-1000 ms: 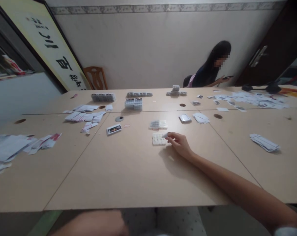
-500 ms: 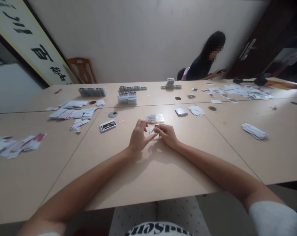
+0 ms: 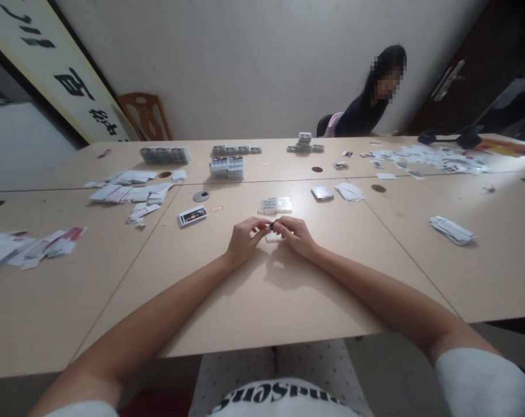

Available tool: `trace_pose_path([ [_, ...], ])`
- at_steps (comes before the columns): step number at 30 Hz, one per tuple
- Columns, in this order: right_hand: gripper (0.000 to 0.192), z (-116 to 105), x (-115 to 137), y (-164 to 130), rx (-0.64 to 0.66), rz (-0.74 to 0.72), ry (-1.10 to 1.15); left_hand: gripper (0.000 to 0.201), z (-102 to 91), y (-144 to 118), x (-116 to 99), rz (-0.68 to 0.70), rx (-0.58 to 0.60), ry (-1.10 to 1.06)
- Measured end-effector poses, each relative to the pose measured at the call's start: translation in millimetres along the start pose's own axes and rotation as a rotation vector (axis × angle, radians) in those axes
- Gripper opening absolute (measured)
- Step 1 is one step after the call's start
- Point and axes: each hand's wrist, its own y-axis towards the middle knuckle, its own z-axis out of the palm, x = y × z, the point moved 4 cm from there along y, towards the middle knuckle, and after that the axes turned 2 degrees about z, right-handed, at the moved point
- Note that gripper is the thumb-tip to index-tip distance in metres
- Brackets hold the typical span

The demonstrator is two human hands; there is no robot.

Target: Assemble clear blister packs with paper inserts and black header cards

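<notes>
A small white tray (image 3: 273, 236) was pinched between the left hand (image 3: 244, 240) and right hand (image 3: 295, 236).
Pale and flat, it was held low over the tabletop (image 3: 254, 295), mostly hidden by closed fingertips.

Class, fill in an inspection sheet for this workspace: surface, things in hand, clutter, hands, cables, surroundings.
Surface: pale wooden table made of joined panels with round holes.
Things in hand: a small dark piece pinched between both hands above a white tray.
Clutter: paper slips, stacked trays, a card, a flat stack.
Hands: left hand and right hand, fingertips meeting.
Cables: nothing seen.
Surroundings: a seated person, a wooden chair, a framed calligraphy panel.
</notes>
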Motion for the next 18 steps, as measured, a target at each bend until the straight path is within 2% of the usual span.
trace_pose_path([
  [6,0.042,-0.4,0.1,-0.6,-0.085,0.007,-0.071,0.029,2.6,-2.8,-2.6,-0.111,-0.089,-0.123],
  [12,0.046,-0.8,-6.2,-5.4,-0.2,0.055,-0.146,0.033,10.0,-6.2,0.8,-0.196,-0.086,-0.311],
  [14,0.041,-0.2,-8.7,-6.5,-0.189,0.08,-0.103,0.033,9.9,-5.2,4.7,-0.217,-0.072,-0.371],
  [18,0.032,1.9,-13.2,-5.0,-0.113,0.119,0.147,0.032,8.0,-3.2,12.3,-0.255,-0.074,-0.445],
])
